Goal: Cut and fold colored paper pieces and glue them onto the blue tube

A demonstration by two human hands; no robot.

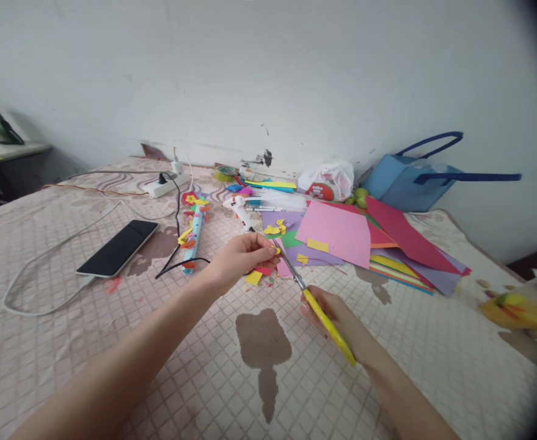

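My left hand (245, 258), fingers pinched together, holds a small yellow paper piece (276, 250) near the middle of the view. My right hand (330, 310) is closed around scissors with yellow handles (325, 324); their blades point up and left to the yellow piece. Whether the blades are touching or apart is too small to tell. Behind the hands lie yellow scraps (275, 228) on purple paper (270, 218). A yellow scrap (254, 278) rests just below my left fingers.
A white glue gun (239, 211) lies behind my left hand. To the left are a decorated blue strip (195, 235), a phone (119, 247) with cable and a power strip (167, 184). Coloured sheets (336, 229) and a blue bag (401, 183) occupy the right.
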